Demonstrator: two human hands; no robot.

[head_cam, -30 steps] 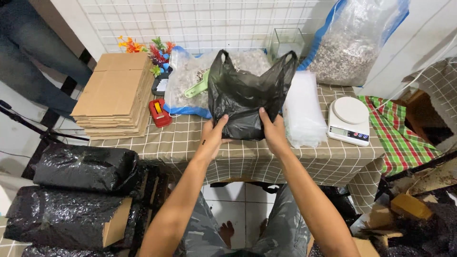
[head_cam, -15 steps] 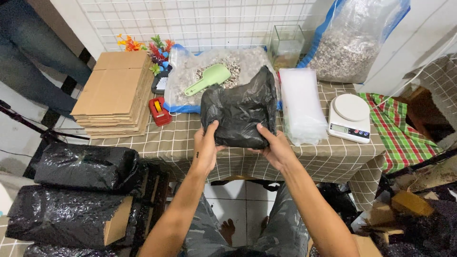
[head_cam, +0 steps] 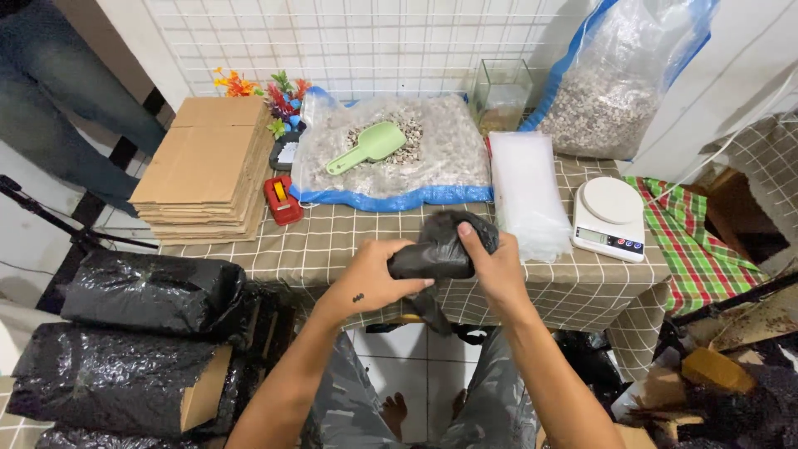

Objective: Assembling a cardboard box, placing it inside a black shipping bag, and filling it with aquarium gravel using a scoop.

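Over the front edge of a checked-cloth table (head_cam: 332, 241), both hands gripped one bunched black plastic bag (head_cam: 440, 249). The left hand (head_cam: 374, 278) curled beneath it; the right hand (head_cam: 490, 262) clamped its top, thumb pressed in. A loose tail of the bag dangled below the table edge. That tail could have snagged or unravelled the bundle. A stack of clear bags (head_cam: 525, 195) lay just beside it and might have been knocked sideways.

Kitchen scale (head_cam: 609, 215), flattened cardboard stack (head_cam: 206, 166)
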